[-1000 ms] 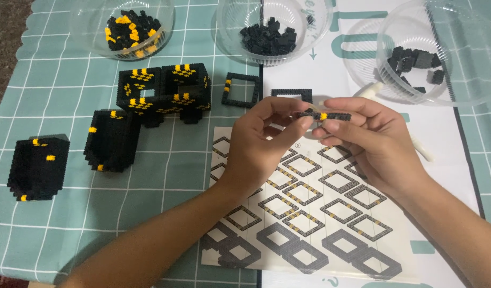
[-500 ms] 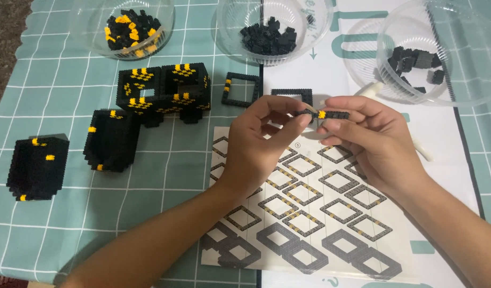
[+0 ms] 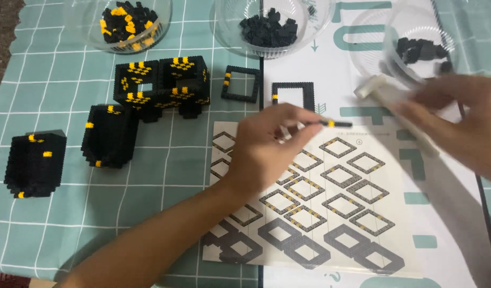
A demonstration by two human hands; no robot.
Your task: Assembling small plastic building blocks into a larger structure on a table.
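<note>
Three clear bowls (image 3: pixel 117 24) of small bricks are counted along the tabletop's (image 3: pixel 43 80) far edge, besides three black block assemblies (image 3: pixel 160 85) and two flat frames (image 3: pixel 240 82). A thin brick strip (image 3: pixel 323 123) is pinched in the left hand (image 3: pixel 272 144) above the instruction sheet (image 3: pixel 331 197); it is best kept level. The right hand (image 3: pixel 459 122) is blurred near the rightmost bowl, its grip unreadable.

Three clear bowls (image 3: pixel 117 24) of bricks, three built black block pieces (image 3: pixel 163 85), two flat square brick frames (image 3: pixel 241 84), one instruction sheet (image 3: pixel 309 197).
</note>
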